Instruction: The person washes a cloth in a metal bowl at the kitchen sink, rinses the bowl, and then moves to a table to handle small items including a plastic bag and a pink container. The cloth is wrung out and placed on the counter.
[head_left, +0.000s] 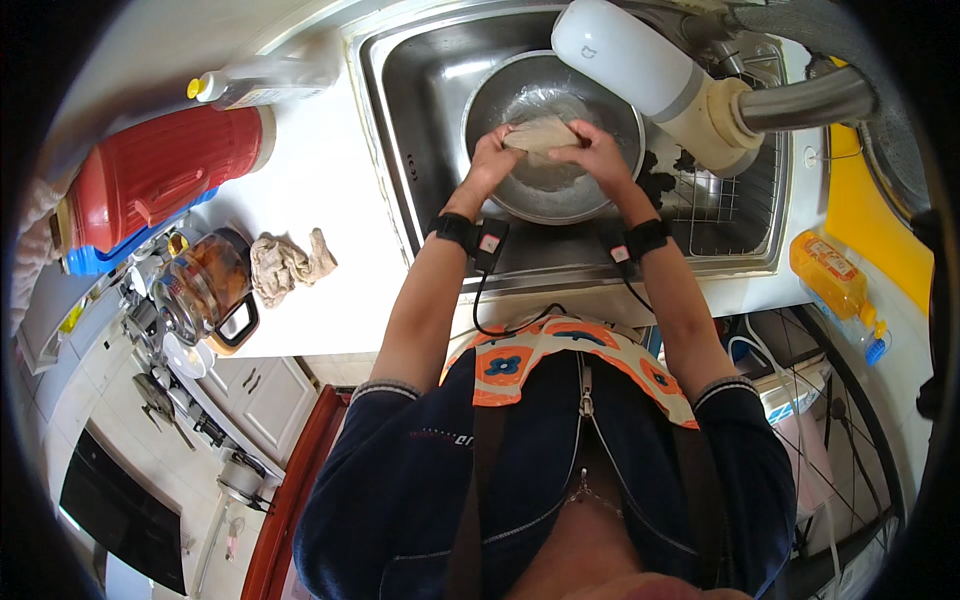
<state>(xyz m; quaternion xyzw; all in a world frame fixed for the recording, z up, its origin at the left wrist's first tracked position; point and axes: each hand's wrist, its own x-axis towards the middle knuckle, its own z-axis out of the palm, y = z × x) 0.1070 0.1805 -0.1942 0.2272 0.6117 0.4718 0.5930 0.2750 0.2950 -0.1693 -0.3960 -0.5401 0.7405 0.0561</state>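
Note:
A beige cloth (541, 135) is stretched between both of my hands over a round metal basin (487, 90). The basin holds water and sits in the left bowl of a stainless steel sink (420, 60). My left hand (492, 156) grips the cloth's left end, and my right hand (594, 154) pinches its right end between thumb and fingers. A white faucet-mounted water filter (630, 60) reaches over the basin's upper right rim.
Left of the sink lie a crumpled rag (291, 264), a glass pot (206, 281), a red thermos jug (165, 172) and a clear bottle (262, 81). On the right are a wire rack (724, 217), orange dish soap (829, 266) and a yellow board (870, 210).

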